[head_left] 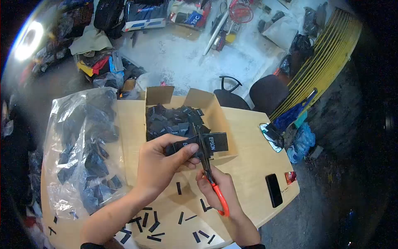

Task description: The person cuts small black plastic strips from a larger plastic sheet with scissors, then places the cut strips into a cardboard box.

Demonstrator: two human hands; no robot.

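Note:
My left hand (166,159) pinches a black strip (216,142) with white EPSON lettering, held out in front of the open cardboard box. My right hand (219,189) is closed on red-handled scissors (219,198), whose dark blades point upward across the strip, just left of the lettering on its right part. Below the hands, several small black offcuts (179,188) lie scattered on the wooden table (253,166). The cardboard box (224,124) holds a heap of black labels (174,120).
A clear plastic bag (87,153) with black pieces covers the table's left side. At the right lie a black phone (274,190) and a small red packet (290,177). Dark chairs (268,93) stand behind the table, near a blue plastic bag (301,143).

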